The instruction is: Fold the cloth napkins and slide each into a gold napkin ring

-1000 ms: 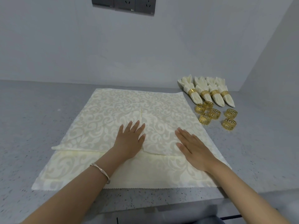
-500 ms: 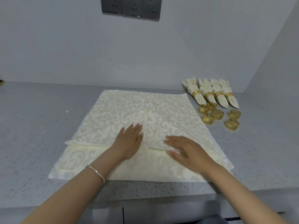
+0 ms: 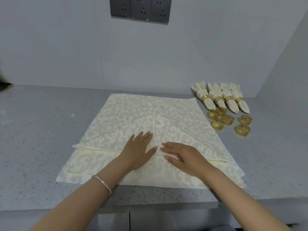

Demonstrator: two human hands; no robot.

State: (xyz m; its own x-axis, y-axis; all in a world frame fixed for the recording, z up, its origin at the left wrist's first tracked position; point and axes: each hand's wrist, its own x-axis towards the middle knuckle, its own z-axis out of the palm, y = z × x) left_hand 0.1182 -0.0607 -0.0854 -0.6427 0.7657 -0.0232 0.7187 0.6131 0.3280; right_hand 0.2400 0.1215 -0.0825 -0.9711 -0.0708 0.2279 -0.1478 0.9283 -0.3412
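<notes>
A cream napkin with a scroll pattern (image 3: 133, 114) lies spread on the grey counter, on top of another napkin (image 3: 93, 165) whose near strip shows. Two flaps of the top napkin are folded in and meet at a centre seam. My left hand (image 3: 138, 150) lies flat on the left flap near the seam. My right hand (image 3: 181, 155) presses flat on the right flap beside it, fingers pointing left. Several loose gold rings (image 3: 221, 120) lie to the right of the napkin. Behind them lie several finished napkins in rings (image 3: 220, 100).
The grey speckled counter (image 3: 41, 130) ends at a front edge just below the napkins. A wall with dark sockets (image 3: 140, 9) stands behind, and a side wall closes the right. A dark object (image 3: 5, 86) sits at the far left edge.
My right hand has slid left across the right flap toward the centre seam, close to my left hand. The left hand has stayed on the left flap.
</notes>
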